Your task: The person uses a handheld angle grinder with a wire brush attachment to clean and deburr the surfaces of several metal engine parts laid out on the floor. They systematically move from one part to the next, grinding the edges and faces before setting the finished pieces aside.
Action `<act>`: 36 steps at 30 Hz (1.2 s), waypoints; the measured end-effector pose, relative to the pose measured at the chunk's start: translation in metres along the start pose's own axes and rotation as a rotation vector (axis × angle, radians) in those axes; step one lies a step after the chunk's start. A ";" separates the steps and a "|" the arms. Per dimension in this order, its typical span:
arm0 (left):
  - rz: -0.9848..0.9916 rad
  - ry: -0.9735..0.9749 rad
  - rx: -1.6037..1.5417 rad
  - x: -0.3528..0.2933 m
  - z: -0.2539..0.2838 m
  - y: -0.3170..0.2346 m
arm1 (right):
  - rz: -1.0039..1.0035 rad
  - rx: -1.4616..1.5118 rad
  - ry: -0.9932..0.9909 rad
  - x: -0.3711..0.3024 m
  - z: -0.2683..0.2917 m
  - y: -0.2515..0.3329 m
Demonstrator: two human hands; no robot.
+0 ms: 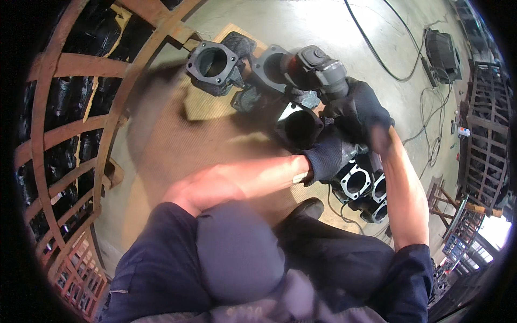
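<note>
Two gloved hands: the right hand [360, 107], in a black glove, is wrapped round a bulky dark-grey power tool [318, 67]; the left hand [329, 156], in a navy knitted glove, sits beside it, its fingers partly hidden, so I cannot tell how wide or narrow its grip is.
Power tool: over the castings, its head overlapping a grey-flanged dark metal casting [262, 67] from this angle; contact cannot be judged.
Nearest casting: a dark metal casting with a bright flange [292, 112] and a round bore, just beside the left hand.
Risk: a tool kicking off a flange edge could catch the left hand, since both hands are so close together; an unsteadied casting could also slide on the tan ribbed sheet [183, 145].
Other castings: one dark metal casting [232, 75] at the far left of the sheet; several bright-flanged castings [368, 188] beyond the left hand, to the right.
Rusty metal crate: bars [89, 64] on the left enclose shiny black wrapped contents [59, 99].
Dark slatted cage: farther off [486, 124] at right; its contents are too dim to tell.
</note>
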State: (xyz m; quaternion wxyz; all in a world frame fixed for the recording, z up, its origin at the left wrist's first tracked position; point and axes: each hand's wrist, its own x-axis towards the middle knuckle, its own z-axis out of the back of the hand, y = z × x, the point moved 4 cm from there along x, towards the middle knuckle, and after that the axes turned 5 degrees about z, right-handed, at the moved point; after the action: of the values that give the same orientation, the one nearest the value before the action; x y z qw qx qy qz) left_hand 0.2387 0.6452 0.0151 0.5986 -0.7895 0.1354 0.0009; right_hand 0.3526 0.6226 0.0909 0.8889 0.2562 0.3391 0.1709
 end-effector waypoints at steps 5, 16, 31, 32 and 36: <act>0.117 -0.039 0.065 -0.009 0.008 0.017 | 0.051 -0.063 0.048 0.011 -0.015 0.020; 0.212 0.035 -0.249 -0.040 -0.046 0.024 | -0.134 0.036 0.079 -0.045 -0.021 -0.005; 0.040 0.100 0.058 -0.029 -0.069 0.043 | -0.151 0.103 -0.046 -0.064 -0.011 -0.012; 0.077 0.093 0.018 -0.031 -0.067 0.045 | -0.120 0.109 -0.026 -0.064 -0.010 -0.010; 0.173 0.162 -0.228 -0.042 -0.048 0.028 | -0.080 0.104 0.024 -0.061 -0.013 -0.008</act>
State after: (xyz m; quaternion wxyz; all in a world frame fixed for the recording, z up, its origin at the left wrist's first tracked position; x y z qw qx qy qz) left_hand 0.1843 0.6015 0.0088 0.4899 -0.8352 0.2497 0.0041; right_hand 0.3015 0.5911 0.1096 0.8765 0.2861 0.3681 0.1202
